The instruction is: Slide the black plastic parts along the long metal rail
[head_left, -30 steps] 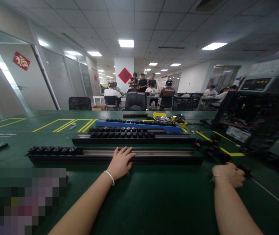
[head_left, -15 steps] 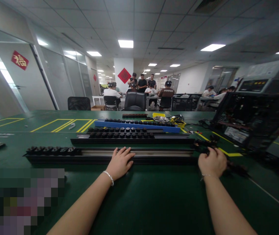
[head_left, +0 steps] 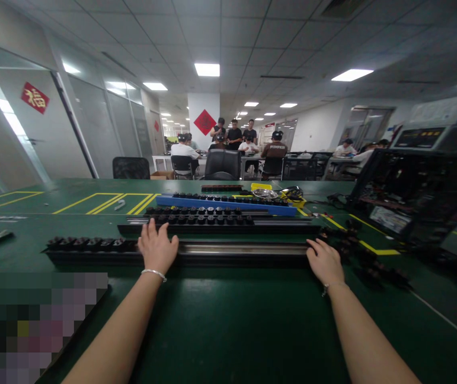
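Note:
A long black channel with a metallic rail (head_left: 244, 249) along it lies across the green table in front of me. Several black knobbed blocks (head_left: 86, 244) sit in a row at its left end. My left hand (head_left: 158, 246) rests over the rail just right of that row, fingers spread, part of the rail hidden beneath. At the rail's right end is my right hand (head_left: 327, 261), its fingers bent down over the end; what is under the fingertips is hidden. Loose black parts (head_left: 372, 261) lie on the table to the right of this hand.
Behind stand another black channel (head_left: 216, 228) with similar blocks and a blue one (head_left: 228, 204). An open computer case (head_left: 396, 197) is at right. Yellow containers (head_left: 261, 186) and a metal dish (head_left: 266, 194) sit farther back. People work at tables beyond.
My left hand has slid left along the rail toward the row of blocks. My right hand has moved left from the loose black parts to the rail's right end.

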The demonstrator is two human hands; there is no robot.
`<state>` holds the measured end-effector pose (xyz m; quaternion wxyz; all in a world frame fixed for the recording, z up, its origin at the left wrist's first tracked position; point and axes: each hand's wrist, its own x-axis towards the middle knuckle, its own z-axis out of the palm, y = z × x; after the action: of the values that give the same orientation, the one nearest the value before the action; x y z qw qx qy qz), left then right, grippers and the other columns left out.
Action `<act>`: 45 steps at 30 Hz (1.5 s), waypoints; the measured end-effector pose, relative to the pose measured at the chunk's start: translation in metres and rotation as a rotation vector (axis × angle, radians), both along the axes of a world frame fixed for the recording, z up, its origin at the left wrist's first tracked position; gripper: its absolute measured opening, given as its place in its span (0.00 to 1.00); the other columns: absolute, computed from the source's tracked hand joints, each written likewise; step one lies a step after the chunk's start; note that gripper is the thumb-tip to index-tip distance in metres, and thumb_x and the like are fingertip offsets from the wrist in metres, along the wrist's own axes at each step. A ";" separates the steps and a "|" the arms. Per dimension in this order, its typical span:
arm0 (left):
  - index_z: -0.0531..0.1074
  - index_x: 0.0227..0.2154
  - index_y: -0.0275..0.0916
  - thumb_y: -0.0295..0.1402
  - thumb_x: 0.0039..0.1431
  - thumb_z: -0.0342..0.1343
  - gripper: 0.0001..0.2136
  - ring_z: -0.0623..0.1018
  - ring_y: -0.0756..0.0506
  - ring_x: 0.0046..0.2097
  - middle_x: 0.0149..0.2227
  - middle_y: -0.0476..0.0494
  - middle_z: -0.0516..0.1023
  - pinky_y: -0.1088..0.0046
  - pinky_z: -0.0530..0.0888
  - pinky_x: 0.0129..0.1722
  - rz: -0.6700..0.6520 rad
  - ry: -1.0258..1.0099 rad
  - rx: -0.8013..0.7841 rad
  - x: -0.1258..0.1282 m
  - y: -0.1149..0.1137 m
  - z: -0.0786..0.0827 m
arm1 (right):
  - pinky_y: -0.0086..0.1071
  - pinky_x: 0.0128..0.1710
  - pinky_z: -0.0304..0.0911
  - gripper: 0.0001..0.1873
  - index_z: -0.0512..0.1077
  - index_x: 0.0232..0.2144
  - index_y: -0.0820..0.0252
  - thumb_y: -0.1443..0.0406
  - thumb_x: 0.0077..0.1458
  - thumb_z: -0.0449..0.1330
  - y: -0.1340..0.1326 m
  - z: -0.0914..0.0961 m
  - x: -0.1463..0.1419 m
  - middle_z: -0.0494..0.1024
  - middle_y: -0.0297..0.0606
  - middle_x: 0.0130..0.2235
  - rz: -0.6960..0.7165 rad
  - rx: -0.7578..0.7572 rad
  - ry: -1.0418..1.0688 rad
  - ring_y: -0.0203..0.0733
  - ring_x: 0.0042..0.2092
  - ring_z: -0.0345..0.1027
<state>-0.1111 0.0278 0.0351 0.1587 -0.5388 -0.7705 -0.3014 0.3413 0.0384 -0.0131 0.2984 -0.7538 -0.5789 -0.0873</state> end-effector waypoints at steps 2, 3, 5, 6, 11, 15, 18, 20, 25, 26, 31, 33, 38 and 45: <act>0.64 0.54 0.35 0.39 0.55 0.50 0.24 0.49 0.30 0.65 0.65 0.28 0.48 0.46 0.56 0.57 0.120 -0.089 -0.016 -0.017 0.001 -0.001 | 0.44 0.56 0.52 0.26 0.72 0.48 0.58 0.58 0.54 0.43 -0.001 0.002 -0.002 0.68 0.44 0.55 -0.006 -0.008 0.012 0.50 0.57 0.55; 0.64 0.54 0.34 0.39 0.54 0.50 0.25 0.48 0.29 0.65 0.65 0.26 0.46 0.46 0.55 0.57 0.165 -0.132 -0.024 -0.024 0.001 -0.003 | 0.45 0.56 0.52 0.26 0.72 0.48 0.58 0.58 0.54 0.43 -0.001 0.002 -0.002 0.68 0.44 0.55 -0.005 -0.013 0.014 0.50 0.57 0.55; 0.62 0.55 0.34 0.40 0.53 0.50 0.27 0.46 0.28 0.65 0.65 0.25 0.44 0.45 0.53 0.58 0.228 -0.230 -0.049 -0.036 0.002 -0.007 | 0.44 0.56 0.52 0.26 0.72 0.48 0.58 0.58 0.54 0.43 -0.001 0.002 -0.002 0.67 0.44 0.55 0.000 -0.018 0.013 0.50 0.57 0.56; 0.62 0.55 0.33 0.41 0.52 0.51 0.27 0.46 0.28 0.65 0.65 0.25 0.43 0.46 0.52 0.59 0.253 -0.270 -0.061 -0.040 0.002 -0.009 | 0.44 0.56 0.52 0.26 0.72 0.48 0.58 0.58 0.55 0.42 -0.001 0.002 -0.002 0.67 0.44 0.55 0.003 -0.020 0.013 0.50 0.57 0.56; 0.61 0.55 0.34 0.42 0.51 0.51 0.28 0.44 0.29 0.66 0.65 0.25 0.42 0.46 0.51 0.58 0.289 -0.324 -0.088 -0.048 0.003 -0.012 | 0.44 0.55 0.53 0.26 0.72 0.48 0.58 0.58 0.54 0.43 -0.001 0.002 -0.001 0.67 0.43 0.55 0.001 -0.012 0.022 0.49 0.56 0.57; 0.63 0.54 0.35 0.43 0.52 0.50 0.27 0.45 0.29 0.65 0.65 0.26 0.45 0.46 0.51 0.58 0.297 -0.301 -0.105 -0.048 0.002 -0.010 | 0.44 0.56 0.52 0.26 0.72 0.49 0.56 0.58 0.54 0.43 -0.002 0.003 -0.001 0.67 0.42 0.55 -0.016 -0.024 0.049 0.49 0.56 0.57; 0.64 0.53 0.36 0.43 0.52 0.50 0.27 0.46 0.28 0.65 0.64 0.28 0.48 0.46 0.52 0.58 0.307 -0.282 -0.109 -0.050 0.001 -0.010 | 0.42 0.57 0.50 0.26 0.72 0.47 0.59 0.58 0.54 0.43 -0.001 0.001 -0.001 0.68 0.43 0.54 0.013 0.000 0.017 0.47 0.56 0.57; 0.65 0.53 0.36 0.43 0.52 0.50 0.26 0.48 0.28 0.64 0.63 0.29 0.49 0.46 0.52 0.58 0.308 -0.272 -0.109 -0.051 0.001 -0.010 | 0.42 0.57 0.50 0.26 0.72 0.47 0.60 0.59 0.54 0.43 0.000 0.000 0.000 0.68 0.45 0.54 0.024 0.013 -0.004 0.46 0.56 0.58; 0.66 0.52 0.37 0.42 0.53 0.49 0.25 0.51 0.29 0.63 0.62 0.30 0.52 0.48 0.53 0.58 0.313 -0.260 -0.095 -0.051 0.000 -0.009 | 0.42 0.56 0.52 0.25 0.73 0.47 0.59 0.59 0.54 0.44 0.002 -0.002 0.001 0.68 0.44 0.54 0.014 0.029 -0.010 0.46 0.55 0.59; 0.66 0.52 0.37 0.42 0.53 0.49 0.24 0.51 0.29 0.63 0.62 0.30 0.52 0.48 0.54 0.57 0.316 -0.258 -0.094 -0.051 0.000 -0.009 | 0.42 0.56 0.52 0.25 0.73 0.46 0.59 0.59 0.54 0.44 0.002 -0.002 0.001 0.69 0.44 0.54 0.013 0.030 -0.011 0.47 0.55 0.59; 0.68 0.51 0.38 0.42 0.53 0.49 0.23 0.53 0.31 0.62 0.61 0.31 0.54 0.50 0.54 0.57 0.320 -0.252 -0.098 -0.050 -0.001 -0.008 | 0.43 0.56 0.52 0.25 0.72 0.48 0.58 0.59 0.54 0.44 0.002 -0.002 0.002 0.68 0.44 0.54 0.005 0.008 0.005 0.48 0.56 0.58; 0.69 0.50 0.39 0.42 0.53 0.49 0.22 0.54 0.31 0.61 0.61 0.32 0.54 0.51 0.55 0.57 0.323 -0.247 -0.092 -0.050 -0.001 -0.009 | 0.44 0.55 0.52 0.26 0.72 0.48 0.57 0.58 0.54 0.43 0.002 -0.002 0.002 0.68 0.43 0.54 0.006 0.006 0.014 0.48 0.56 0.58; 0.69 0.48 0.41 0.41 0.52 0.51 0.21 0.56 0.32 0.60 0.61 0.33 0.53 0.51 0.56 0.56 0.337 -0.253 -0.075 -0.050 -0.001 -0.010 | 0.45 0.56 0.52 0.25 0.73 0.47 0.57 0.59 0.53 0.44 0.001 -0.002 -0.001 0.68 0.43 0.54 -0.008 0.027 0.018 0.49 0.56 0.57; 0.67 0.50 0.38 0.41 0.52 0.51 0.23 0.55 0.31 0.61 0.61 0.28 0.50 0.51 0.55 0.56 0.331 -0.329 -0.085 -0.048 -0.002 -0.007 | 0.49 0.55 0.52 0.25 0.72 0.48 0.53 0.58 0.53 0.44 0.000 -0.004 -0.004 0.65 0.46 0.55 -0.076 0.022 0.054 0.52 0.58 0.52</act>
<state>-0.1593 0.0258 0.0283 0.0556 -0.3551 -0.8758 -0.3221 0.3374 0.0387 -0.0173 0.3188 -0.7739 -0.5407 -0.0843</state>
